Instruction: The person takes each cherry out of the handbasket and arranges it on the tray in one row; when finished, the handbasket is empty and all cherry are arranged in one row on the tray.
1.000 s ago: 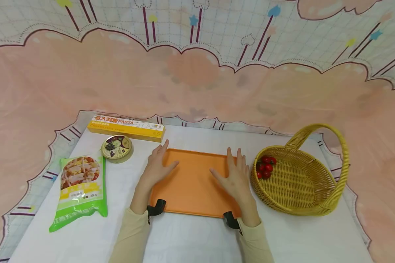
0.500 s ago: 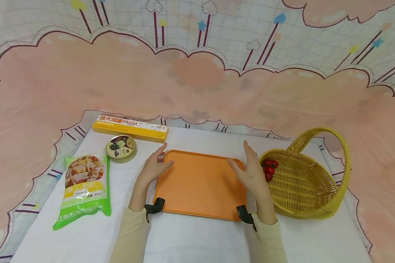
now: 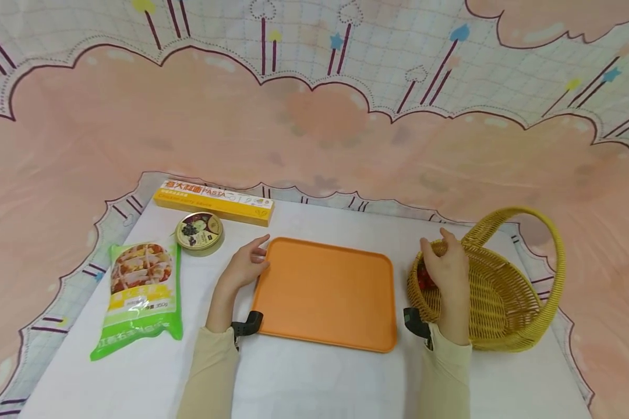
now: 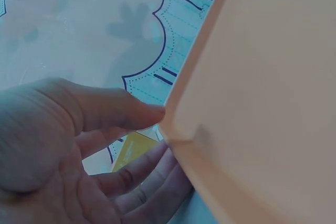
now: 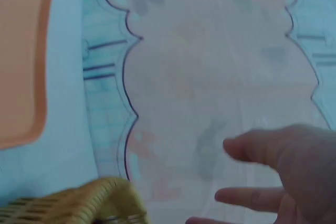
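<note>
My left hand (image 3: 243, 267) is at the far left corner of a flat orange tray (image 3: 325, 297), its fingers loosely bent. In the left wrist view the thumb (image 4: 142, 114) and fingertips come right up to the tray's rim. My right hand (image 3: 449, 265) is over the near-left side of a yellow wicker basket (image 3: 519, 299) with a tall handle, thumb and fingers spread apart. Below it, small red cherry tomatoes (image 3: 423, 279) lie inside the basket, mostly hidden by the hand. Nothing shows between the right hand's fingers in the right wrist view.
Left of the tray lies a green food bag (image 3: 141, 297) with a pizza-like picture. Behind it are a round tin (image 3: 200, 233) and a long yellow pasta box (image 3: 215, 202). A white cloth (image 3: 314, 384) covers the table, with a patterned pink curtain (image 3: 215, 134) behind.
My right hand has moved right, from over the tray to over the basket. The left hand has shifted little, its fingers now more bent at the tray's corner. The view has shifted slightly.
</note>
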A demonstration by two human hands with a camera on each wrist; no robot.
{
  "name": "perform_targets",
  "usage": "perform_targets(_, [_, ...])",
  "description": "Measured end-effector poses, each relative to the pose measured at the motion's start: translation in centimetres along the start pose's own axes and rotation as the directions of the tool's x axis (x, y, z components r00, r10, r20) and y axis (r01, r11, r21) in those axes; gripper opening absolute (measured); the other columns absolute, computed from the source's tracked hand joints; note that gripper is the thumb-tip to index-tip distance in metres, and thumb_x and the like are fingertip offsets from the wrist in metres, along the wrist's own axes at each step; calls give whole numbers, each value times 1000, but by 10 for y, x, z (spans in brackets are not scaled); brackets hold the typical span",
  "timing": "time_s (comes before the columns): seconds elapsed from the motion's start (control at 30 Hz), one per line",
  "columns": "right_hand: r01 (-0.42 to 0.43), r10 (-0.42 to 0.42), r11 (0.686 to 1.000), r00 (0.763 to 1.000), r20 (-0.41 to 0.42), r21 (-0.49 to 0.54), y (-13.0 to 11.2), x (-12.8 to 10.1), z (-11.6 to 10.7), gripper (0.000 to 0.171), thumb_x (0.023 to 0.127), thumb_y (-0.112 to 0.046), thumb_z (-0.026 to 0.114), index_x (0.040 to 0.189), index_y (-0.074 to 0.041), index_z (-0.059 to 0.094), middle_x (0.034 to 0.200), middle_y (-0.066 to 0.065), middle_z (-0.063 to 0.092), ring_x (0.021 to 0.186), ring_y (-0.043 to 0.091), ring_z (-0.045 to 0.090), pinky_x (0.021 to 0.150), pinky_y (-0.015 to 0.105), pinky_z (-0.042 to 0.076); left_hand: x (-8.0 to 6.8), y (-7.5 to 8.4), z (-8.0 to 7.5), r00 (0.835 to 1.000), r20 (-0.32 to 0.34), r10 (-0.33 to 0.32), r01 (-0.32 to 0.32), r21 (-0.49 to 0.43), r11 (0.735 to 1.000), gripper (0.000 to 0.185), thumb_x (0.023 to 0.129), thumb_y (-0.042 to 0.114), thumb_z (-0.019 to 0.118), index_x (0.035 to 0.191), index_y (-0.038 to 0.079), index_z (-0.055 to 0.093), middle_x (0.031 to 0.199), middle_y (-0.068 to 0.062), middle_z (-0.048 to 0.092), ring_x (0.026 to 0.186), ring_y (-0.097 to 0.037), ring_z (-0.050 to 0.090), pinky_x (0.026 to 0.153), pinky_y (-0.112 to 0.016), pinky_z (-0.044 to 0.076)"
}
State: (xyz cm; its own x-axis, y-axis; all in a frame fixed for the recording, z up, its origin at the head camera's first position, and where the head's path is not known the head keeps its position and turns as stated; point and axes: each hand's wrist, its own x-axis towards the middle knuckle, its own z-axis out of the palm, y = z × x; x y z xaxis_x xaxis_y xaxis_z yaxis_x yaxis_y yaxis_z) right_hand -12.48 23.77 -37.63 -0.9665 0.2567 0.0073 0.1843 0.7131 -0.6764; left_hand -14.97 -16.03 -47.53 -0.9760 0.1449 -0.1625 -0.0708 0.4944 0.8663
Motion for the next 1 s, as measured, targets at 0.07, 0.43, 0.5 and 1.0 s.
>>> perform_targets(0.07, [-60, 60, 998, 998, -26, 16, 7, 2, -8, 61, 98, -28, 53, 147, 5, 37, 141, 35, 43, 128, 49, 43, 106, 58, 33, 2, 0, 2, 1000, 2, -9, 9, -1, 1000, 63, 89, 0, 61, 149, 3, 41, 123, -28, 58, 109, -39, 60, 89, -46, 52])
perform_targets(0.43, [-222, 225, 974, 973, 60, -53, 35, 21, -9, 52, 95, -20, 53, 137, 9, 48, 136, 37, 46, 125, 53, 42, 104, 57, 35, 3, 1, 2, 999, 6, -36, 36, -14, 999, 64, 88, -2, 61, 148, 6, 43, 124, -25, 57, 107, -36, 60, 86, -43, 52])
perform_targets(0.5, [-223, 229, 972, 970, 81, -72, 36, 28, -9, 53, 95, -21, 54, 137, 10, 48, 139, 38, 41, 128, 54, 37, 106, 58, 33, 3, 1, 1, 999, 5, -34, 34, -19, 999, 63, 87, -2, 61, 148, 5, 44, 123, -25, 57, 107, -36, 60, 86, -43, 52])
perform_targets(1.0, [-274, 273, 962, 957, 100, -8, 55, 47, -14, 31, 88, -14, 59, 92, 16, 67, 83, 24, 59, 71, 28, 55, 60, 32, 47, 3, -5, 3, 1000, 20, -4, 3, 38, 999, 63, 83, -4, 60, 144, 0, 46, 119, -25, 54, 104, -36, 58, 86, -45, 51])
